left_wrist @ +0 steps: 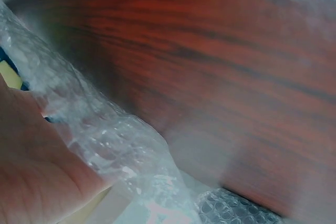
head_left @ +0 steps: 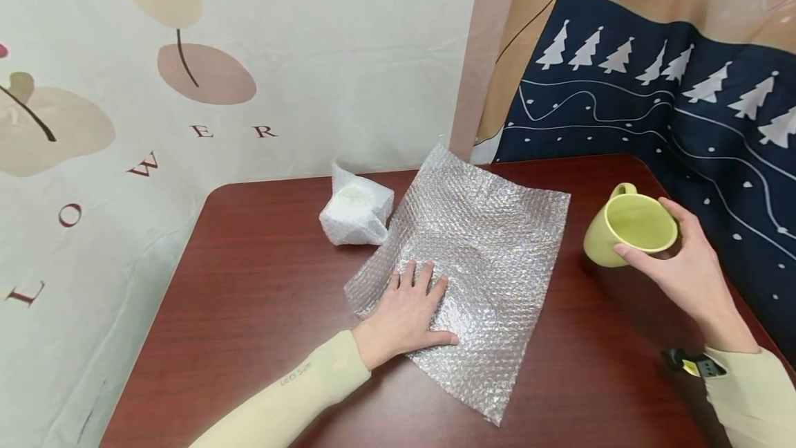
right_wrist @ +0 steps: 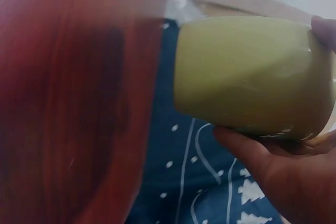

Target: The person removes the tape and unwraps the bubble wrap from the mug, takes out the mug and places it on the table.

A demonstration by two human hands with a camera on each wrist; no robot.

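A sheet of clear bubble wrap [head_left: 479, 247] lies slightly rumpled on the dark red-brown table. My left hand [head_left: 407, 313] rests on its near left part, fingers spread and straight. In the left wrist view the bubble wrap [left_wrist: 110, 129] runs along beside the palm [left_wrist: 42, 166]. At the right, my right hand [head_left: 690, 268] grips a yellow-green mug [head_left: 600, 237] by its body near the rim, thumb in front and fingers behind. The mug tilts with its mouth toward me and its handle faces the back. The right wrist view shows the mug [right_wrist: 247, 77] above the table.
A bubble-wrapped bundle [head_left: 356, 209] with something pale inside stands at the back, left of the sheet. Behind the table [head_left: 261, 282] hang a white printed cloth [head_left: 348, 54] and, at the right, a navy cloth [head_left: 622, 99] with white trees.
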